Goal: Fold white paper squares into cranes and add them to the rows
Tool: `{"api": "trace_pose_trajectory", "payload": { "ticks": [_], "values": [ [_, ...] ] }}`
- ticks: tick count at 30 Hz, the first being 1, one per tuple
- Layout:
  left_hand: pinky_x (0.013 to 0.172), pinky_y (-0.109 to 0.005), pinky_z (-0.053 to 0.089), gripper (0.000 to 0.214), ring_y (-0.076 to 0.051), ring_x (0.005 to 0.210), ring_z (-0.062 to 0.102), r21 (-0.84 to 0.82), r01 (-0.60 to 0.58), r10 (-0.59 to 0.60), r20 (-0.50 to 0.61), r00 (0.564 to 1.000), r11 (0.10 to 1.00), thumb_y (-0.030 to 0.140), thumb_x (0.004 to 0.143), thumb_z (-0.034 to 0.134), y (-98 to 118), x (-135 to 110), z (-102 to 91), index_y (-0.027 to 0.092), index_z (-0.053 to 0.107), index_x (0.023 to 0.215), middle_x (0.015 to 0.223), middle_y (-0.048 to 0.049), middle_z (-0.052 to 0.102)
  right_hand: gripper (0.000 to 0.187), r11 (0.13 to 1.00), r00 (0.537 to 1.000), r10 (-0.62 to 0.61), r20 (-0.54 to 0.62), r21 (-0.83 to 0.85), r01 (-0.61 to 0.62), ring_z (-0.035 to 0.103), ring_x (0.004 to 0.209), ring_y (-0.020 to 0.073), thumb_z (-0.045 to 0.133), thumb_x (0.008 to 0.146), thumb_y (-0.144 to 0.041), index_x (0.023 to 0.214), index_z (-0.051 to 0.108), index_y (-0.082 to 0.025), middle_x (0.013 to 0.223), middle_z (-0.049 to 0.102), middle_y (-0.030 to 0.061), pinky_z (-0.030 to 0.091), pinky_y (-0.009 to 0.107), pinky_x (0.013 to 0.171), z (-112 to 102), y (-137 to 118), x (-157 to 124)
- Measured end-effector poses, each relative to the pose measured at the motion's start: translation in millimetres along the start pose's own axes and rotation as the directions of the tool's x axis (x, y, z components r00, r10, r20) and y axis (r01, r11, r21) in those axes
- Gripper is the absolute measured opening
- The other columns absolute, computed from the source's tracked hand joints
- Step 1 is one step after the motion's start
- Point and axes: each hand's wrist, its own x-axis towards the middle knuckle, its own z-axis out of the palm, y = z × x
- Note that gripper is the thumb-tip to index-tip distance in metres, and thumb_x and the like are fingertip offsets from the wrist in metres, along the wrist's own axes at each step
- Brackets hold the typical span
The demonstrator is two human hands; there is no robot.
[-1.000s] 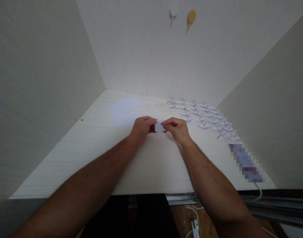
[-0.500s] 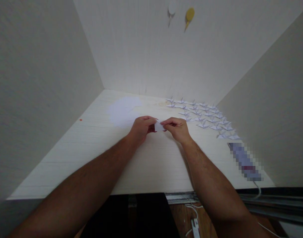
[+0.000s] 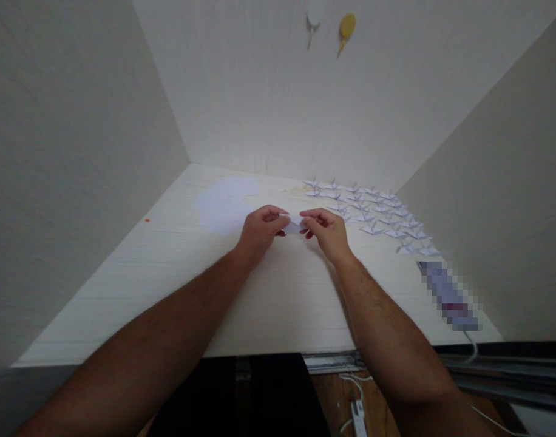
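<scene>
- Pinching a small folded white paper (image 3: 295, 226) at its left end between thumb and fingers of the left hand (image 3: 258, 229), nearly closed, with lower fingers curled beneath.
- Gripping its right end likewise with the right hand (image 3: 331, 232), bent at the knuckles and closed down to the paper's thickness.
- Held level and facing each other, just apart, over the middle of the white table (image 3: 269, 309).
- Slanted inward along left forearm (image 3: 178, 309) and right forearm (image 3: 387, 315), from the near corners.
- Flanked by white sheets (image 3: 226, 203) far left, paper cranes (image 3: 365, 218) far right.
</scene>
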Motion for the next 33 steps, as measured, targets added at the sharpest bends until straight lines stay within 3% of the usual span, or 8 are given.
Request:
{"api": "trace_pose_trajectory", "payload": {
  "ticks": [5, 26, 33],
  "values": [
    [0.059, -0.026, 0.05, 0.022, -0.012, 0.061, 0.058, 0.024, -0.044, 0.045, -0.012, 0.999, 0.999, 0.029, 0.063, 0.075, -1.2, -0.5, 0.3, 0.015, 0.064, 0.077, 0.066, -0.0011, 0.065, 0.024, 0.999, 0.999, 0.028, -0.023, -0.035, -0.029, 0.059, 0.05, 0.011, 0.074, 0.067, -0.035, 0.078, 0.068, -0.015, 0.058, 0.066, 0.001, 0.045, 0.022, 0.046, 1.3, -0.6, 0.4],
    [0.058, -0.026, 0.048, 0.02, -0.013, 0.058, 0.059, 0.076, 0.006, -0.008, 0.027, 1.0, 0.997, 0.028, 0.062, 0.079, -3.9, 0.1, -1.2, 0.014, 0.068, 0.072, 0.064, -0.0038, 0.067, 0.017, 0.998, 0.999, 0.035, -0.009, -0.061, -0.036, 0.054, 0.045, 0.0095, 0.069, 0.07, -0.033, 0.069, 0.066, -0.016, 0.052, 0.062, -0.0012, 0.042, 0.021, 0.045, 1.6, -0.2, -1.0],
    [0.061, -0.03, 0.05, 0.023, -0.014, 0.06, 0.06, -0.046, 0.068, -0.067, 0.014, 0.998, 0.997, 0.028, 0.059, 0.079, -4.5, 1.4, 0.3, 0.014, 0.065, 0.07, 0.067, -0.0032, 0.065, 0.019, 1.0, 1.0, 0.024, 0.015, -0.012, -0.024, 0.054, 0.045, 0.0096, 0.069, 0.071, -0.035, 0.073, 0.068, -0.016, 0.052, 0.062, -0.0011, 0.042, 0.021, 0.045, 1.5, 0.7, -0.9]
  ]
}}
